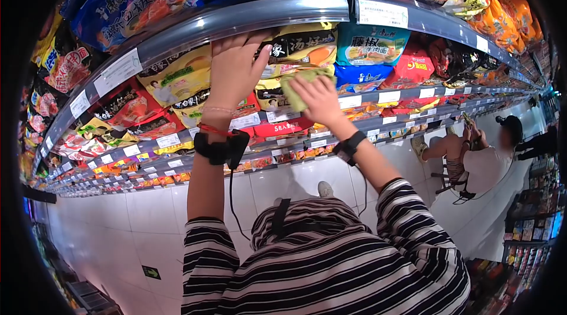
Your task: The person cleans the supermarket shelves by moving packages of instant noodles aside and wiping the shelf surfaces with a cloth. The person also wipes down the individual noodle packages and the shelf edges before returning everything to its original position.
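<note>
My left hand (pixel 237 73) reaches up to a shelf of instant noodle packs, its fingers stretched out and spread. It lies against a yellow noodle pack (pixel 183 73), with the fingertips close below the upper shelf's rail (pixel 277 11). A yellow-green cloth (pixel 293 98) is under the fingers of my right hand (pixel 318 98), which presses it against the packs to the right. Just above the cloth is a black and yellow pack (pixel 307 43). Beside it stands a teal pack (pixel 372 43), with a blue pack (pixel 361 77) below.
Large blue noodle bags (pixel 139 5) fill the shelf above. Lower shelves carry more packs behind price tags (pixel 349 102). At the right, a person (pixel 487 164) sits on a low stool on the tiled floor (pixel 277 182). Another rack of goods (pixel 531 220) stands behind.
</note>
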Tool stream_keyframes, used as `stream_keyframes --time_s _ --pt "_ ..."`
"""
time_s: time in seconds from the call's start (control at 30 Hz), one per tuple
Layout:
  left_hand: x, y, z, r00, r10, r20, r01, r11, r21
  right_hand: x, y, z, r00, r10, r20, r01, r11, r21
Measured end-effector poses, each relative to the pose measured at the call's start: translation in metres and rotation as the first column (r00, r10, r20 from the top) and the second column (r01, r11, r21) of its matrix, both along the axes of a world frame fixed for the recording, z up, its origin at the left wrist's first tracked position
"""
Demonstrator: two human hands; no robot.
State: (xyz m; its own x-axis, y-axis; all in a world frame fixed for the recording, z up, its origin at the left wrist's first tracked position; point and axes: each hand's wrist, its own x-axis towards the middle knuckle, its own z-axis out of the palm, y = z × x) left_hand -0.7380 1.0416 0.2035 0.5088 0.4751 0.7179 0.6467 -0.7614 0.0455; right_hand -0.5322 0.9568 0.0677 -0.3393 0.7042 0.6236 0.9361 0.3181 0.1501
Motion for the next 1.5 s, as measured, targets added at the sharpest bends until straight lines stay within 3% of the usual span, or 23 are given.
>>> stream_keyframes --time_s 0.13,0.23,0.27,0.37,0.43,0.53,0.57,0.63,0.7,0.8,0.83,0.93,1.07,1.13,1.23,1.43,1.5 --pt "0.000 -0.001 0.006 0.999 -0.037 0.016 0.032 0.973 0.229 0.034 -0.020 0.004 0.998 -0.061 0.030 0.063 0.996 -0.069" --pt "-0.002 -0.008 0.007 1.000 -0.027 -0.006 0.025 0.986 -0.164 0.013 -0.016 -0.004 0.989 -0.115 -0.094 0.114 0.993 -0.009" --pt "-0.002 -0.009 0.006 1.000 -0.018 -0.005 0.017 0.993 -0.114 -0.001 -0.015 -0.009 0.978 -0.158 -0.136 0.147 0.985 -0.088" --pt "0.000 -0.005 0.003 1.000 -0.015 0.007 0.015 1.000 0.027 -0.037 -0.003 -0.024 0.999 -0.036 -0.026 0.034 0.997 -0.071" --pt "-0.001 -0.006 0.006 1.000 -0.024 0.002 0.024 0.999 -0.022 -0.045 0.001 -0.029 0.994 0.041 0.103 -0.035 0.998 -0.059" --pt "-0.003 -0.008 0.006 1.000 -0.007 -0.025 0.005 0.996 -0.092 -0.024 0.009 -0.049 0.954 0.212 0.211 -0.128 0.928 -0.351" --pt "-0.003 -0.008 0.005 1.000 -0.004 -0.027 0.002 0.996 -0.086 -0.010 0.010 -0.054 0.931 0.250 0.267 -0.185 0.951 -0.246" --pt "-0.002 -0.007 0.004 0.999 0.000 -0.036 -0.003 0.997 -0.078 0.023 0.008 -0.066 0.920 0.308 0.241 -0.232 0.926 -0.296" --pt "-0.003 -0.006 0.005 1.000 -0.007 -0.029 0.005 0.998 -0.059 0.054 -0.005 -0.062 0.920 0.313 0.235 -0.203 0.895 -0.397" --pt "-0.002 -0.005 0.002 1.000 -0.013 -0.018 0.012 0.999 -0.043 0.083 -0.021 -0.058 0.924 0.255 0.285 -0.128 0.909 -0.397" --pt "-0.002 -0.004 0.002 1.000 -0.014 -0.013 0.013 0.999 -0.035 0.085 -0.026 -0.054 0.902 0.220 0.371 -0.053 0.910 -0.410" --pt "-0.002 -0.007 0.002 1.000 -0.023 -0.001 0.023 0.995 -0.097 0.074 -0.026 -0.047 0.902 0.231 0.364 -0.024 0.870 -0.493" --pt "-0.001 -0.006 0.001 1.000 -0.008 -0.024 0.004 0.989 -0.151 0.031 -0.001 -0.078 0.874 0.424 0.236 -0.368 0.896 -0.246" --pt "0.000 -0.010 0.005 0.999 0.009 -0.038 -0.017 0.980 -0.197 -0.012 0.015 -0.091 0.850 0.480 0.217 -0.409 0.861 -0.302" --pt "-0.002 -0.009 0.002 1.000 -0.024 0.002 0.024 0.993 -0.114 -0.061 0.026 -0.095 0.875 0.462 0.146 -0.354 0.815 -0.460" --pt "-0.007 -0.008 -0.001 0.999 -0.030 -0.041 0.028 0.998 -0.048 -0.028 0.016 -0.094 0.868 0.476 0.140 -0.412 0.849 -0.331" --pt "-0.009 -0.013 -0.003 0.998 -0.006 -0.057 -0.002 0.989 -0.145 -0.006 0.005 -0.096 0.882 0.450 0.143 -0.382 0.858 -0.344"
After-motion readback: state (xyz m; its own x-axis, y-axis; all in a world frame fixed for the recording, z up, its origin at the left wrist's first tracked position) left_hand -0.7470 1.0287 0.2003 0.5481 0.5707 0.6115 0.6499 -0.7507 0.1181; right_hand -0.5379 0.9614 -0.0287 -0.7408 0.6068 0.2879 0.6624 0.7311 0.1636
